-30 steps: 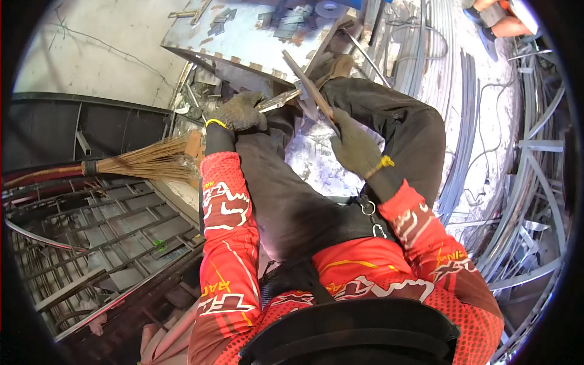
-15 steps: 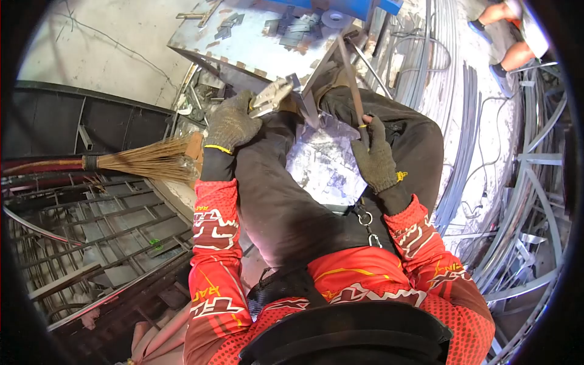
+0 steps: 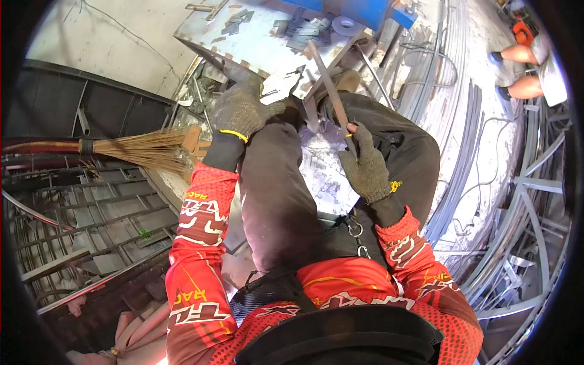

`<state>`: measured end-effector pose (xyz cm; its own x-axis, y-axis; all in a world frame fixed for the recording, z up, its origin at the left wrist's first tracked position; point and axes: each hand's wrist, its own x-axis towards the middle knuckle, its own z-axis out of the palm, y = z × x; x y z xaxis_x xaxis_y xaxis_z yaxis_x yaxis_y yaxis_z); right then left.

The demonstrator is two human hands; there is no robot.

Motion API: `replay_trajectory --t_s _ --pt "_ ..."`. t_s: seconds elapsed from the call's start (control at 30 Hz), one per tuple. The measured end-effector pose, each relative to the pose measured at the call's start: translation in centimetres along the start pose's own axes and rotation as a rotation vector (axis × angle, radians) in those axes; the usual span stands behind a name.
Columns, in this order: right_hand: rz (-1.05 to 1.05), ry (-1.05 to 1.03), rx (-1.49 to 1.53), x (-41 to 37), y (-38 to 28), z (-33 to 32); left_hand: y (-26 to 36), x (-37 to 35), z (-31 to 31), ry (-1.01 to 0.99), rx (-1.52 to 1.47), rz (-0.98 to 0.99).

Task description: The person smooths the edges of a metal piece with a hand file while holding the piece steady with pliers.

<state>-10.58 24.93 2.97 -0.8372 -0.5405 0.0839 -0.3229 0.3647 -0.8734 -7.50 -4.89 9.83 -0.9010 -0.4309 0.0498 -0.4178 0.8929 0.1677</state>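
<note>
Both hands wear grey-brown knitted gloves. My left hand point(image 3: 240, 112) is closed round a pale metal piece point(image 3: 281, 84), which sticks out beyond the fingers near the edge of the metal-topped table point(image 3: 243, 39); its exact shape is hard to make out. In my right hand point(image 3: 366, 164) is the lower end of a long, flat brownish bar point(image 3: 330, 88), slanting up and left toward the table. Below the table edge, an upright grey metal piece point(image 3: 311, 112) stands between my knees.
A straw broom point(image 3: 140, 151) lies at the left, above a dark metal grid point(image 3: 103, 225). Long metal strips point(image 3: 465, 146) run along the floor at the right. Another person's legs point(image 3: 523, 88) show at the upper right. A roll point(image 3: 347, 26) and small plates point(image 3: 307, 33) rest on the table.
The view has shifted slightly. My left hand and the pale piece have turned, and the bar in my right hand now leans further left, its top nearer the pale piece.
</note>
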Motion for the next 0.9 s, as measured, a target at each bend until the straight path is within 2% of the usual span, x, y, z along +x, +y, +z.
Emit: replay_trajectory --t_s 0.1,0.17,0.3,0.37,0.47,0.53,0.63,0.73,0.8,0.87,0.9 --pt "0.039 -0.013 -0.009 0.5 -0.8 -0.3 1.0 0.9 -0.5 -0.070 0.065 -0.060" --pt "0.086 -0.035 -0.010 0.7 -1.0 0.0 1.2 1.3 -0.5 -0.180 0.123 0.032" --pt "0.067 -0.059 -0.065 2.2 -1.5 0.6 0.9 1.4 -0.1 -0.156 0.099 0.010" --pt "0.087 -0.090 -0.085 3.2 -1.7 1.3 0.8 1.5 -0.2 -0.229 0.113 -0.015" --pt "-0.013 -0.067 -0.077 6.1 -0.5 3.5 0.9 1.5 -0.2 -0.203 0.125 -0.031" --pt "-0.191 -0.049 -0.292 9.0 -0.4 4.7 1.1 1.2 -0.5 -0.191 0.107 -0.032" --pt "-0.094 -0.035 -0.196 11.7 -2.9 3.7 1.2 1.2 -0.7 -0.200 0.096 -0.034" --pt "0.022 -0.130 -0.117 10.1 -3.2 3.1 0.7 1.5 -0.1 -0.188 0.097 -0.046" --pt "-0.021 -0.129 -0.135 6.4 -2.7 2.5 0.3 1.5 0.5 -0.166 0.092 -0.058" --pt "-0.176 0.030 -0.164 3.5 -0.6 3.3 0.2 1.6 0.7 -0.193 0.094 -0.044" --pt "-0.103 -0.027 -0.197 3.6 -1.5 2.9 0.3 1.6 0.7 -0.204 0.091 -0.044"
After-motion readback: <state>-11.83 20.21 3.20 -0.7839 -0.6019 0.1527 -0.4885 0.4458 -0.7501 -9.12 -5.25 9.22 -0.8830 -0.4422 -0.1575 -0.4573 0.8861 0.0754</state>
